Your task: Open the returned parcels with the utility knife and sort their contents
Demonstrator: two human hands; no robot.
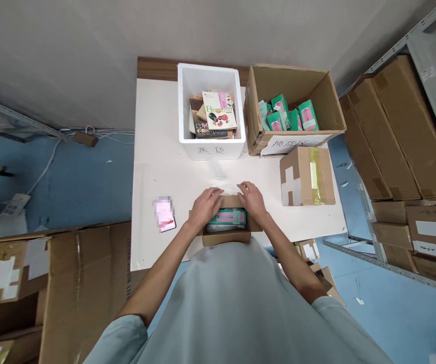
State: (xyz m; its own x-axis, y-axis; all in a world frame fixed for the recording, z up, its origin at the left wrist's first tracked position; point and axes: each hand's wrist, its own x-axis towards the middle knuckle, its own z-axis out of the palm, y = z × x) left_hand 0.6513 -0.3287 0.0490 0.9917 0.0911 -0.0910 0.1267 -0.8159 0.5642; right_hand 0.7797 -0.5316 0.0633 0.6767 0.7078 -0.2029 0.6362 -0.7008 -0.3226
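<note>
A small open cardboard box [227, 236] sits at the table's near edge, against my body. Inside it lies a green and pink package [228, 217] with a white label, with clear wrapping in front of it. My left hand [207, 206] and my right hand [253, 200] are at the left and right ends of the box's raised far flap [230, 201]. Both have bent fingers, pinched near the flap's upper edge. Crinkled clear plastic film [228, 186] stretches between the fingertips; the exact contact is hard to make out.
Behind stand a white foam bin [211, 150] of books and a large carton [258, 108] of green and pink packages. A taped box [292, 174] is at right, a phone [164, 214] at left. Cartons [400, 136] fill the right-hand shelving; a big carton [89, 283] stands left.
</note>
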